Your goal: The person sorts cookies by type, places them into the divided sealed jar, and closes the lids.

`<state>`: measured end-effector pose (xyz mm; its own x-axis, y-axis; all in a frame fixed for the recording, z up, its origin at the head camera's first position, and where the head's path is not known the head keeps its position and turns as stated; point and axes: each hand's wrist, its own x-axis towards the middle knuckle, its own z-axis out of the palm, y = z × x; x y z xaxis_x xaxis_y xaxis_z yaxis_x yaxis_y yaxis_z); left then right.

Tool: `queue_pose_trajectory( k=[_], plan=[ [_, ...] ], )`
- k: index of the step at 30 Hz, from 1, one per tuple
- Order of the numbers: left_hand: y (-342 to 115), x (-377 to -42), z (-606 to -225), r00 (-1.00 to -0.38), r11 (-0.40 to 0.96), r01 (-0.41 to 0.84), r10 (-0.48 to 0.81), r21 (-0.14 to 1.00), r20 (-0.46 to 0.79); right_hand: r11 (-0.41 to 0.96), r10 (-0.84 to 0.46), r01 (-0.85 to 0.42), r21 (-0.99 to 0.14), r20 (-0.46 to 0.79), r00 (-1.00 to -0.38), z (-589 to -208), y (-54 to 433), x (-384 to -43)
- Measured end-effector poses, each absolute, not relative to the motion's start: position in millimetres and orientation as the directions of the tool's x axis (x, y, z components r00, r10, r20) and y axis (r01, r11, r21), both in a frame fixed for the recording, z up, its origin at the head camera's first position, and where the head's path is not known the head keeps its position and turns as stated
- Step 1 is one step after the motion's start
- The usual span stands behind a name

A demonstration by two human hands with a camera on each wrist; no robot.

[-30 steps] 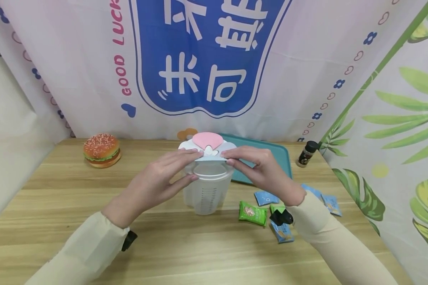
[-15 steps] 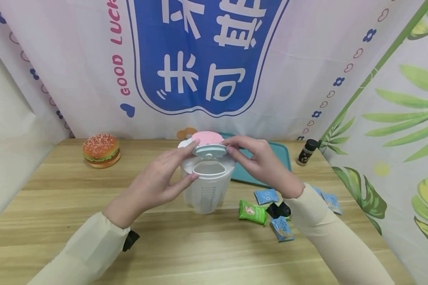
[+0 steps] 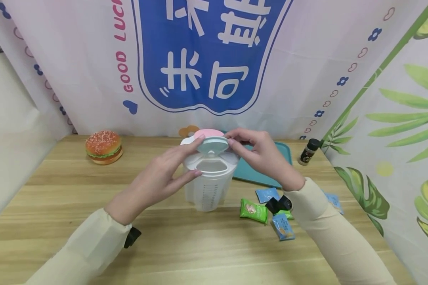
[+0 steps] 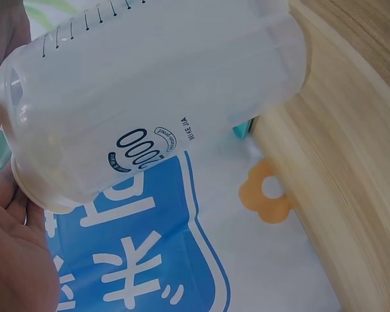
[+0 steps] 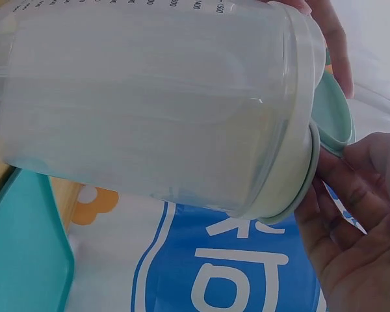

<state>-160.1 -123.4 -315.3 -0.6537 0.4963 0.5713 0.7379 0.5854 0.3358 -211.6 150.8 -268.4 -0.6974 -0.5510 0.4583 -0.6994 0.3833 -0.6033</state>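
Observation:
A translucent plastic storage container (image 3: 209,194) with printed measuring marks stands upright at the middle of the table. Its pale green flip lid (image 3: 213,145) is tilted up at the near side of the top, and the opening below it shows. My right hand (image 3: 264,156) pinches this lid's right edge between thumb and index finger. My left hand (image 3: 160,170) holds the container's top from the left, thumb at the front rim and a finger by the lid's left edge. Behind the raised lid, a pink lid (image 3: 208,133) is partly hidden.
A teal tray (image 3: 281,158) lies behind and right of the container. Green (image 3: 254,211) and blue snack packets (image 3: 283,227) lie under and beside the right forearm. A toy hamburger (image 3: 104,147) sits back left, and a black-capped seasoning bottle (image 3: 308,152) back right, before the printed curtain.
The pale green flip lid has swung further up and back with my right hand at its edge, showing more of the opening. My left hand has stayed at the container's top.

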Motion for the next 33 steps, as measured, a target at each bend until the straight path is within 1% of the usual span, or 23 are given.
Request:
queue_pose_trajectory(
  k=[4,11,16,20,25,29,33],
  plan=[
    [-124.1,-160.1,-314.4,-0.648,0.574,0.744,0.494,0.342,0.579,0.393,-0.551,-0.696,-0.601,0.452,-0.702,-267.2,149.0,-212.2],
    [-125.5,-161.0,-312.5,-0.667,0.553,0.736,0.489,0.391,0.563,0.403,-0.555,-0.694,-0.596,0.444,-0.704,-266.1,150.1,-211.5],
    [-126.4,-162.1,-313.7,-0.660,0.531,0.743,0.487,0.406,0.571,0.403,-0.564,-0.700,-0.590,0.442,-0.698,-266.5,153.7,-210.4],
    [-126.1,-162.8,-314.3,-0.655,0.522,0.748,0.482,0.409,0.582,0.410,-0.535,-0.705,-0.579,0.472,-0.700,-268.8,163.0,-208.0],
    [-125.9,-163.2,-315.2,-0.651,0.516,0.751,0.478,0.411,0.589,0.425,-0.500,-0.700,-0.575,0.495,-0.710,-280.2,187.4,-201.7],
    [-124.6,-163.0,-315.7,-0.655,0.518,0.748,0.480,0.414,0.583,0.466,-0.520,-0.688,-0.556,0.457,-0.721,-295.3,212.5,-193.1],
    [-123.7,-161.8,-316.5,-0.656,0.519,0.748,0.477,0.414,0.585,0.527,-0.568,-0.667,-0.527,0.365,-0.738,-314.7,237.9,-180.7]
  ],
)
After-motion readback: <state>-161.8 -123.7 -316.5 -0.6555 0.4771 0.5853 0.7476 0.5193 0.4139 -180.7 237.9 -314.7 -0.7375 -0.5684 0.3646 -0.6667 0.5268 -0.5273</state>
